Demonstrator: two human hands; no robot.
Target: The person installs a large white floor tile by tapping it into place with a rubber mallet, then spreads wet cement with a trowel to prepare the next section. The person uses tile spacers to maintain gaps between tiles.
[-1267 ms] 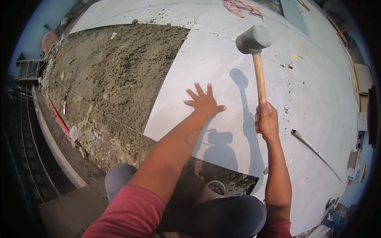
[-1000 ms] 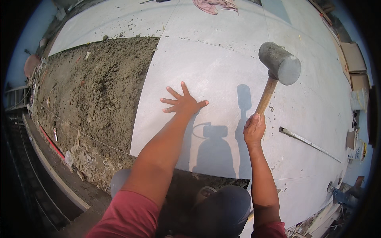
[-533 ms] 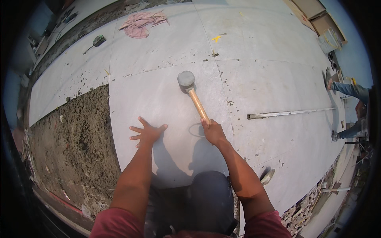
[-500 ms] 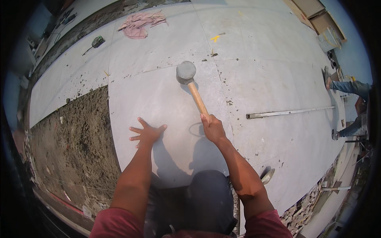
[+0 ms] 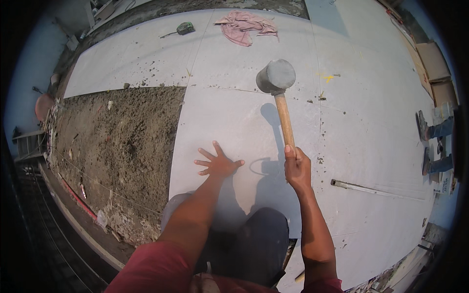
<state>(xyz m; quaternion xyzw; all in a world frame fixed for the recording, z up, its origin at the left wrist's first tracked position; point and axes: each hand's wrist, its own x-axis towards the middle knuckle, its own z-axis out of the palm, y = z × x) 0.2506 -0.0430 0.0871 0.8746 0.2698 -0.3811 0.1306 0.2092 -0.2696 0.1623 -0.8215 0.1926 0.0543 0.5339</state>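
My right hand point(image 5: 297, 168) is wrapped round the wooden handle of a rubber mallet point(image 5: 276, 77). The mallet's grey head is raised above a large pale grey tile point(image 5: 234, 117), and its shadow falls on the tile beside the handle. With fingers spread, my left hand point(image 5: 220, 163) rests flat on the same tile, left of the mallet. Along the tile's left edge lies a bed of rough wet mortar point(image 5: 122, 132). My knees are at the near edge of the tile.
Beyond lie a pink cloth point(image 5: 244, 28) and a dark green trowel-like tool point(image 5: 184, 28). A yellow spacer point(image 5: 327, 78) is on the tiles at right, with a long metal straightedge point(image 5: 376, 189) nearer. Another person's legs point(image 5: 439, 129) stand at far right. A string crosses the mortar.
The mallet has risen off the tile, its shadow now apart from it. My view has turned left, so more mortar shows. My left hand stays flat on the tile.
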